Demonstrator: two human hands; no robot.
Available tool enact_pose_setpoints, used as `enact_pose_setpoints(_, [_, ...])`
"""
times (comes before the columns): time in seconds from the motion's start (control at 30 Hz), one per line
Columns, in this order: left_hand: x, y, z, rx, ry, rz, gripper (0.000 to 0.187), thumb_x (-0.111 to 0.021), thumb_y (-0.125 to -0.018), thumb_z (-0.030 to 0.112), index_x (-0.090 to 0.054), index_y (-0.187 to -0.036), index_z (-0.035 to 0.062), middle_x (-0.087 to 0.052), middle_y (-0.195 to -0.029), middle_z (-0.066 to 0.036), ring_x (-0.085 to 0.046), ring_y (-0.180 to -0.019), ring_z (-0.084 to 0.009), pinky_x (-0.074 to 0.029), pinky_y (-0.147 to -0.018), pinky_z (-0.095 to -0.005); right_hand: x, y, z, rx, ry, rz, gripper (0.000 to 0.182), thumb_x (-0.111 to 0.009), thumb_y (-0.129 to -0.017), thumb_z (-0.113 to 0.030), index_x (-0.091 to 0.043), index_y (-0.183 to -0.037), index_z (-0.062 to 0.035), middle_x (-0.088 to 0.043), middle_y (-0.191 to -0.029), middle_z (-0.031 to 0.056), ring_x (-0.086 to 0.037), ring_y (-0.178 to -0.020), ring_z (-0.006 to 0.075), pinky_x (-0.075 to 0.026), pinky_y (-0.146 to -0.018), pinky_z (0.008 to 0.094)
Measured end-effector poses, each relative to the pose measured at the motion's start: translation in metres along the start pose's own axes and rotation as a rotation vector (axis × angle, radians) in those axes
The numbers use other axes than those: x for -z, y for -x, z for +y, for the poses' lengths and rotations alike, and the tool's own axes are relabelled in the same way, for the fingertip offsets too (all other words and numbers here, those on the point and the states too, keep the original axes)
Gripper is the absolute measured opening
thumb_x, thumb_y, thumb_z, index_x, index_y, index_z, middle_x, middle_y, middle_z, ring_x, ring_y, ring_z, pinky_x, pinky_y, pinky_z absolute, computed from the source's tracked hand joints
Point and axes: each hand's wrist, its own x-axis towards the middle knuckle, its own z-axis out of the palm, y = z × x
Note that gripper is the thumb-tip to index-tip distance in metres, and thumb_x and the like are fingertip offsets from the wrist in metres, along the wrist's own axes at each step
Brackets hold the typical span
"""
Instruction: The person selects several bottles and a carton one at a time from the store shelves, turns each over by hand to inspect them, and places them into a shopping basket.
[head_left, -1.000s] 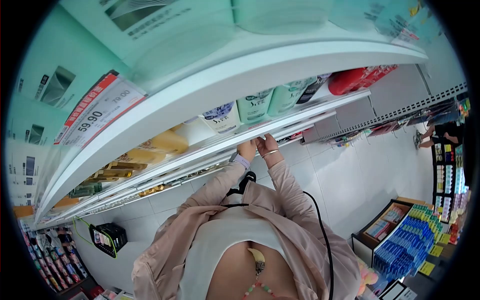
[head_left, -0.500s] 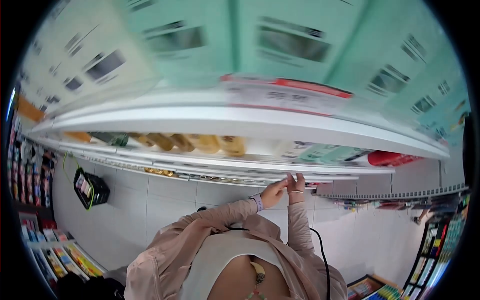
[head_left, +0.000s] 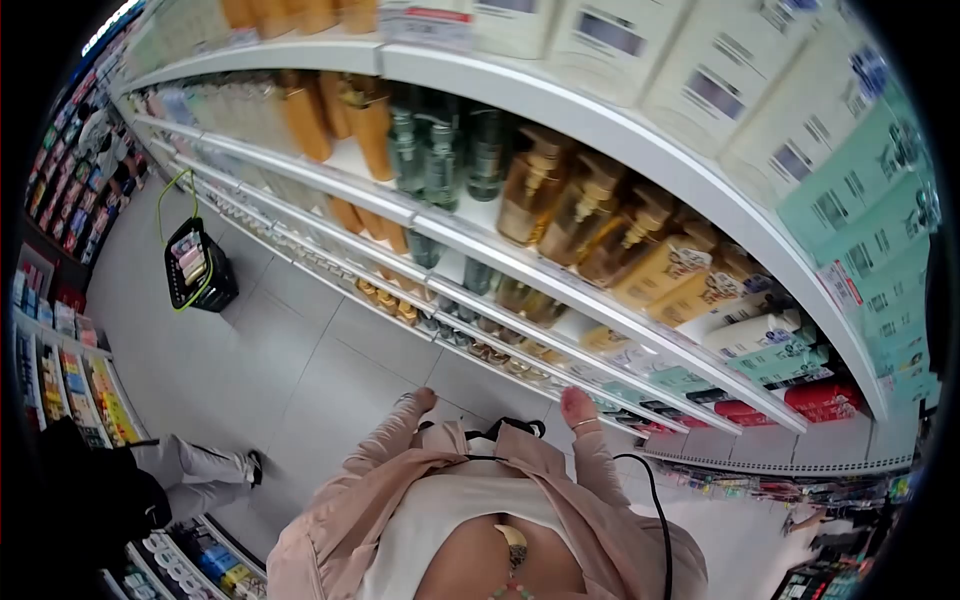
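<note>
My left hand (head_left: pixel 425 398) hangs low in front of my chest, away from the shelves, and only its rounded back shows. My right hand (head_left: pixel 578 407), with a bracelet at the wrist, is just below the edge of the lowest shelf (head_left: pixel 520 385), close to the small items there. Nothing shows in either hand, and the fingers are hidden by the angle. Amber pump bottles (head_left: pixel 560 200) and dark green bottles (head_left: pixel 440 150) stand on the shelf above.
A black shopping basket (head_left: pixel 195 265) with green handles sits on the tiled floor at the left. Another person's legs (head_left: pixel 200 465) stand at the lower left beside a low rack (head_left: pixel 70 380). Mint boxes (head_left: pixel 850 180) fill the top shelf. A black cable (head_left: pixel 652 500) runs down my right side.
Both hands have dropped from the shelf edge and moved apart. My view has swung left along the aisle, bringing the amber and green bottles into sight.
</note>
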Motion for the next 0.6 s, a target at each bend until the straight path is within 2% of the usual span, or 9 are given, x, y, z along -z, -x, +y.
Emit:
enact_pose_setpoints(0.17, [0.033,0.105,-0.135,0.536,0.08,-0.049,0.036,-0.044,-0.077,0.02,-0.057,-0.109,0.008,-0.051,-0.119,-0.014,-0.049,-0.109,-0.0303,-0.04,-0.09,-0.0393,-0.064,0.005,0.107,-0.204,1.626,-0.729,0.031,-0.049,-0.081,-0.034,-0.061,-0.096,-0.0102,-0.062,-0.094,0.0111,-0.058,-0.089,0.0253,-0.046,-0.078,0.0323])
enact_pose_setpoints(0.23, [-0.051,0.051,-0.264,0.082,-0.415,-0.206,0.023,-0.049,-0.082,0.018,-0.063,-0.099,0.0114,-0.059,-0.106,-0.007,-0.056,-0.1,-0.0257,-0.047,-0.08,-0.0399,-0.087,0.008,0.105,-0.266,1.451,-0.641,0.039,-0.05,-0.079,-0.04,-0.061,-0.1,-0.0094,-0.061,-0.1,0.0127,-0.057,-0.094,0.0274,-0.044,-0.081,0.0357])
enact_pose_setpoints(0.27, [-0.048,0.075,-0.259,0.118,-0.363,-0.268,0.022,-0.051,-0.081,0.017,-0.063,-0.099,0.0124,-0.059,-0.107,-0.006,-0.056,-0.099,-0.0256,-0.047,-0.079,-0.0431,-0.09,-0.011,0.11,-0.18,1.786,-0.912,0.038,-0.051,-0.079,-0.04,-0.061,-0.099,-0.0094,-0.061,-0.099,0.0123,-0.058,-0.091,0.0264,-0.045,-0.08,0.036])
enact_pose_setpoints(0.3, [-0.031,0.113,-0.229,0.26,-0.069,-0.168,0.026,-0.042,-0.08,0.011,-0.065,-0.092,0.0063,-0.06,-0.104,-0.011,-0.058,-0.095,-0.0271,-0.047,-0.079,-0.0357,-0.1,-0.032,0.121,-0.065,2.104,-1.183,0.037,-0.051,-0.08,-0.039,-0.062,-0.098,-0.0094,-0.062,-0.098,0.0118,-0.059,-0.088,0.0253,-0.046,-0.078,0.0363])
enact_pose_setpoints(0.33, [-0.034,0.131,-0.226,0.324,-0.161,-0.182,0.029,-0.056,-0.078,0.022,-0.06,-0.106,0.0159,-0.06,-0.105,-0.004,-0.054,-0.103,-0.0262,-0.047,-0.081,-0.0435,-0.135,-0.02,0.1,-0.478,1.779,-0.681,0.033,-0.05,-0.081,-0.036,-0.061,-0.098,-0.0096,-0.062,-0.097,0.0107,-0.06,-0.085,0.0235,-0.047,-0.074,0.0367])
enact_pose_setpoints(0.37, [-0.032,0.148,-0.22,0.246,0.013,-0.075,0.027,-0.05,-0.076,0.019,-0.064,-0.095,0.0063,-0.062,-0.096,-0.016,-0.058,-0.093,-0.0287,-0.046,-0.078,-0.0359,-0.162,-0.014,0.082,-0.809,1.365,-0.192,0.03,-0.049,-0.083,-0.033,-0.061,-0.098,-0.0098,-0.063,-0.096,0.0096,-0.061,-0.082,0.0218,-0.048,-0.07,0.0371])
enact_pose_setpoints(0.47, [-0.037,0.167,-0.228,0.179,0.348,0.065,0.027,-0.05,-0.076,0.019,-0.063,-0.096,0.0062,-0.062,-0.096,-0.016,-0.059,-0.093,-0.0288,-0.046,-0.078,-0.0359,-0.202,-0.063,0.092,-0.887,1.466,-0.299,0.024,-0.045,-0.084,-0.026,-0.059,-0.098,-0.0112,-0.063,-0.093,0.0065,-0.06,-0.075,0.0192,-0.047,-0.061,0.0353])
enact_pose_setpoints(0.53, [-0.033,0.172,-0.244,0.225,0.474,0.107,0.028,-0.051,-0.076,0.019,-0.063,-0.097,0.0062,-0.062,-0.095,-0.016,-0.059,-0.092,-0.0289,-0.046,-0.078,-0.0359,-0.23,-0.1,0.123,-0.766,1.624,-0.335,0.02,-0.051,-0.081,-0.022,-0.06,-0.089,-0.0058,-0.063,-0.083,0.0073,-0.06,-0.06,0.016,-0.046,-0.045,0.0327])
enact_pose_setpoints(0.6, [-0.024,0.174,-0.265,0.282,0.575,0.151,0.028,-0.051,-0.076,0.02,-0.063,-0.098,0.0062,-0.062,-0.095,-0.016,-0.059,-0.092,-0.0289,-0.046,-0.078,-0.0359,-0.272,-0.126,0.159,-0.772,1.659,-0.517,0.023,-0.046,-0.083,-0.026,-0.059,-0.092,-0.0093,-0.063,-0.086,0.0059,-0.059,-0.065,0.0176,-0.045,-0.053,0.0345])
